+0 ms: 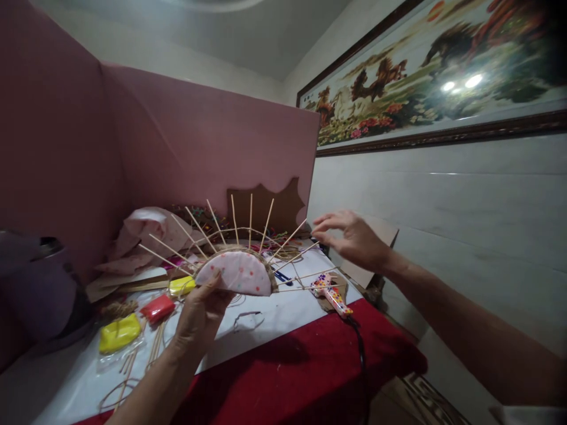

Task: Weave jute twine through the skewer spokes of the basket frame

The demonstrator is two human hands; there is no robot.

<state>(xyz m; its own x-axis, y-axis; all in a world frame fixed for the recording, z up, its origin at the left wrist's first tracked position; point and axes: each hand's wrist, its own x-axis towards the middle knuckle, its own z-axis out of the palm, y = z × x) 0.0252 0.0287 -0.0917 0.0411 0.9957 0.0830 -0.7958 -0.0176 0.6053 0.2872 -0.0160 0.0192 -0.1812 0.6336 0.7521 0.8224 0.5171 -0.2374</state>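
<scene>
My left hand (206,307) grips the lower edge of a half-round fan-like piece (241,273), with the thumb on its front. The piece is covered in pale pink dotted fabric, and a band of twine runs along its curved edge. Several thin wooden sticks (251,218) spread out from it like rays, with a strand of twine (239,229) crossing between some of them. To the right, my right hand (349,236) is raised by the tips of the right-hand sticks. Its fingers are curved and apart from the thumb, and I see nothing between them.
A flower-patterned glue gun (332,293) lies at the right, its black cord over the red cloth (283,366). Yellow (119,334) and red packets (157,309), loose sticks and twine lie left. Behind stand crumpled pink fabric (146,236), brown cardboard (270,206) and a pink partition (212,136).
</scene>
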